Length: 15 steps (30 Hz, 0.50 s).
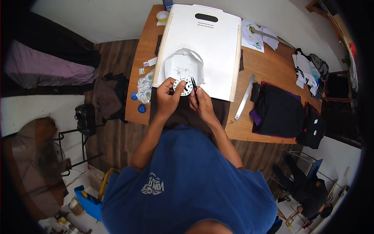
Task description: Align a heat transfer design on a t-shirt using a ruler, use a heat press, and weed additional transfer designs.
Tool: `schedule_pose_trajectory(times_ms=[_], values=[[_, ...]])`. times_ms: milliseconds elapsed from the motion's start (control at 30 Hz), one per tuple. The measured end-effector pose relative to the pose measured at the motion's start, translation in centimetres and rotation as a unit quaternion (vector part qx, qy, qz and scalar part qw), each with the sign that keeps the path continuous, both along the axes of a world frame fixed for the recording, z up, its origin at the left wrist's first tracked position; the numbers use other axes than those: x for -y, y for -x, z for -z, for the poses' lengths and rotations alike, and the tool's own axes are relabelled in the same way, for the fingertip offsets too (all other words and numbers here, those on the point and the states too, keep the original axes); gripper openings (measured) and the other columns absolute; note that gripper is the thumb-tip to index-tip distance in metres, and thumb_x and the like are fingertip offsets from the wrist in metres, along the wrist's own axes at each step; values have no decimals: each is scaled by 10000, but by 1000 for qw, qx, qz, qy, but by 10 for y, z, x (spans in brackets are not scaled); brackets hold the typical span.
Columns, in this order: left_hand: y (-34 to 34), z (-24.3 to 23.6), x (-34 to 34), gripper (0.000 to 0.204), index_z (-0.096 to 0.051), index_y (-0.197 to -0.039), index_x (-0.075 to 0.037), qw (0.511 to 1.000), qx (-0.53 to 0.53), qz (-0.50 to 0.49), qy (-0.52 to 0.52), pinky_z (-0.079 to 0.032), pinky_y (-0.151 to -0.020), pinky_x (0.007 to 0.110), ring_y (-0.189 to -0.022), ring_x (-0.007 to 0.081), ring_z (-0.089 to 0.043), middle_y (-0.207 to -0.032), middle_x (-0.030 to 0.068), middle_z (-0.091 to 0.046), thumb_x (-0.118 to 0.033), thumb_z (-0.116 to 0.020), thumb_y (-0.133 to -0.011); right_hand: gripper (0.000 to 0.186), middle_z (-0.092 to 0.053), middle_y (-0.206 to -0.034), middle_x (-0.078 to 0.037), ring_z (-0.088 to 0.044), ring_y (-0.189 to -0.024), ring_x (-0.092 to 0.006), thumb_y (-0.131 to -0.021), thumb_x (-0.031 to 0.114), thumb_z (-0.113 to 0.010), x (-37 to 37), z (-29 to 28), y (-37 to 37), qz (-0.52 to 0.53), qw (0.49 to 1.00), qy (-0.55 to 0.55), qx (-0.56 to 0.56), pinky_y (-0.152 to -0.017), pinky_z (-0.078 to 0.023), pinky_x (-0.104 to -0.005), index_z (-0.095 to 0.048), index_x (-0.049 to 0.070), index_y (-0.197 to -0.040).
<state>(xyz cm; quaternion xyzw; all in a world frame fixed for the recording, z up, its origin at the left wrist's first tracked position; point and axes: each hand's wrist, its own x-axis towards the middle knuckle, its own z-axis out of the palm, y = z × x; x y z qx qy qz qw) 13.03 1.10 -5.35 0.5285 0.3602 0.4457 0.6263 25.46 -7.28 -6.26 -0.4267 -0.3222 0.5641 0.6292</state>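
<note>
My left hand (167, 100) pinches a round white patch (187, 88) with dark marks around its rim and a black and orange middle. Closed around a slim black two-pointed tool, tweezers or thread snips (194, 85), is my right hand (204, 106). Its points rise just beside the patch's right edge; whether they touch it I cannot tell. Behind both hands, a folded white paper tray (169, 66) with thread-like scraps in it rests on a large white board (218, 43). Several round printed patches (145, 86) lie to the left of my hands.
The wooden table (251, 124) carries a metal ruler (245, 97) and a stack of dark folded cloth (278, 111) on the right. Printed papers (252, 38) lie at the back right. Two blue round pieces (142, 108) sit near the left edge. Dark brown cloth (216, 109) lies under my hands.
</note>
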Motion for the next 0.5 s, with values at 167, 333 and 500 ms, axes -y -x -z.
schedule_pose_trajectory(times_ms=[167,333,500], values=[[-2,-2,1,192,-620,-825,-21,1000,-9,-7,-20,-448,-639,199,-698,21,-567,-761,-12,-662,-103,-689,-985,416,-345,-613,36,-300,-521,-75,-1133,415,-335,-1,2,2,7,1000,-5,-7,-508,-305,-247,-508,70,-978],[-2,-1,1,193,-622,-829,-22,1000,-6,-3,-16,-451,-639,200,-703,23,-576,-765,-9,-665,-110,-688,-988,410,-347,-614,33,-298,-519,-76,-1132,417,-339,-2,6,2,3,1000,-11,-15,-505,-304,-246,-497,72,-977],[-2,0,0,191,-622,-831,-22,1000,-10,-2,-13,-451,-636,197,-701,23,-579,-765,-9,-664,-110,-687,-988,413,-351,-615,31,-299,-519,-74,-1132,416,-340,-2,6,1,3,1000,-10,-8,-502,-303,-247,-499,67,-978]])
